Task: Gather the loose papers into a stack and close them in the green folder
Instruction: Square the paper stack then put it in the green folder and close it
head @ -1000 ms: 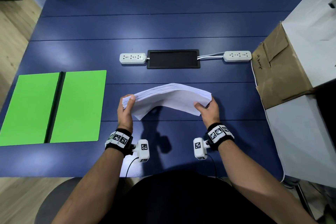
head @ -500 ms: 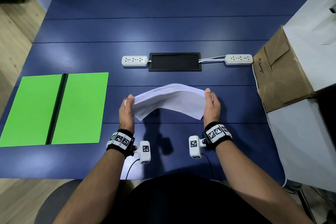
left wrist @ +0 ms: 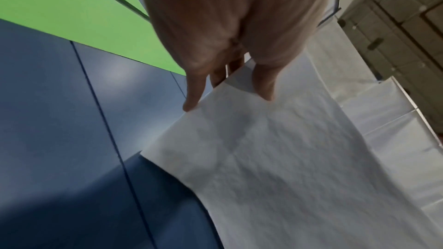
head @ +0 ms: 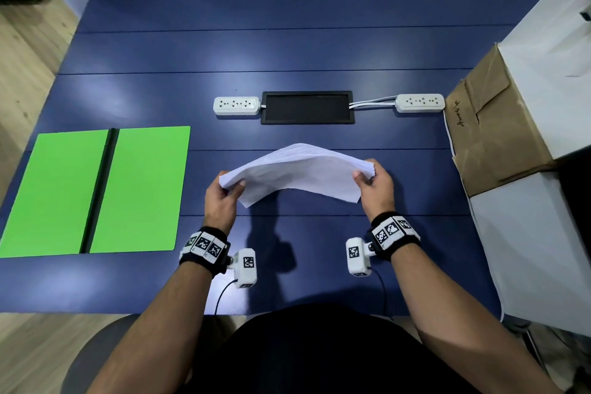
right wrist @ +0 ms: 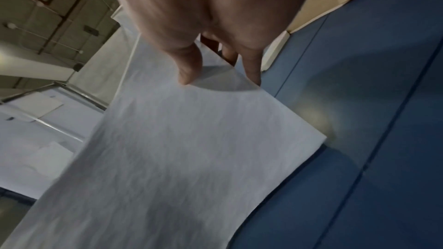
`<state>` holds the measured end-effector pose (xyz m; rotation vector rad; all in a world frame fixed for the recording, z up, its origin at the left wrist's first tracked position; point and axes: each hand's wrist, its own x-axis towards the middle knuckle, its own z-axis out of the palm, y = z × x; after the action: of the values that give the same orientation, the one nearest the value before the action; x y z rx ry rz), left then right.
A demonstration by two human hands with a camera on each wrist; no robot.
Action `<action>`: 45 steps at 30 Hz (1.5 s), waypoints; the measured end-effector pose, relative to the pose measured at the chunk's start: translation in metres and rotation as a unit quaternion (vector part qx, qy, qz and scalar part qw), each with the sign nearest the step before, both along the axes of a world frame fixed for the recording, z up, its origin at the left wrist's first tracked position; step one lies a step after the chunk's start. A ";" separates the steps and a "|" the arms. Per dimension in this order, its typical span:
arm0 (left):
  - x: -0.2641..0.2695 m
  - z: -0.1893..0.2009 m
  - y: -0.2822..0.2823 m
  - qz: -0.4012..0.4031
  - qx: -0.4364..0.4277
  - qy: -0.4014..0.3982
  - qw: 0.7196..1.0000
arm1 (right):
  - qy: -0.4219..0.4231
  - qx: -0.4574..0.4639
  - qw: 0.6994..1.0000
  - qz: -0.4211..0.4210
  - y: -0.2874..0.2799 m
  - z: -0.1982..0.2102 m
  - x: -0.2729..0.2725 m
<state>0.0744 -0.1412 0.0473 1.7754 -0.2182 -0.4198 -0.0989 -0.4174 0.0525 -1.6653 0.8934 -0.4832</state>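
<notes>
At frame centre, left hand (head: 221, 201) and right hand (head: 373, 184) pinch the arched white paper stack's (head: 297, 169) side edges above the blue table (head: 287, 51); the open green folder (head: 96, 189) lies well apart, lower left.

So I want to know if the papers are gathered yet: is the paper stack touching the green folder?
Apart. The head view shows the paper stack held up between the left hand and right hand, with bare blue table between it and the open green folder.

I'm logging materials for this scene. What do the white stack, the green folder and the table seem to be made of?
Stack of papers: thin matte paper; it arches between the hands. Green folder: stiff, matte card or plastic, lying flat and open; which one is unclear. Table: painted blue boards, probably wood, semi-gloss with soft glare.
</notes>
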 end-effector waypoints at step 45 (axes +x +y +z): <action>0.016 0.071 -0.074 -0.087 -0.016 -0.090 0.992 | -0.130 0.232 0.964 -0.010 -0.007 0.030 0.019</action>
<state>0.0908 -0.2148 0.1184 1.7706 -0.5063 -0.3778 -0.0795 -0.4241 0.0823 -1.1368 0.7587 -0.4513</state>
